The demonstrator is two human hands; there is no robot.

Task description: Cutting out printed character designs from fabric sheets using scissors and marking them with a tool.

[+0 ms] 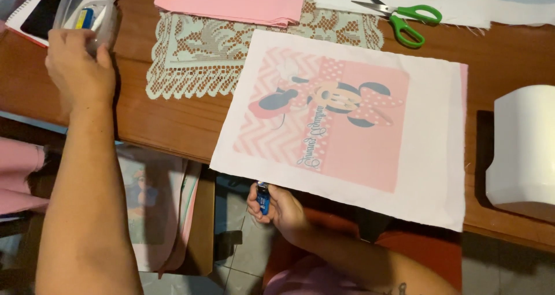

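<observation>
My left hand (79, 63) rests on a clear plastic container (87, 11) at the table's far left, fingers wrapped on its side. My right hand (276, 205) is below the table's front edge, closed around a small blue lighter (263, 198) near the lower edge of a white fabric square (428, 173). The fabric carries a pink cartoon mouse print (324, 115) and lies flat on the wooden table (167, 121).
Green-handled scissors (402, 17) lie at the back on white printed fabric (462, 6). Folded pink cloth (231, 3) sits on a lace doily (191, 58). A white box-shaped object (523, 144) stands at right. More pink fabric (156, 208) hangs below the table.
</observation>
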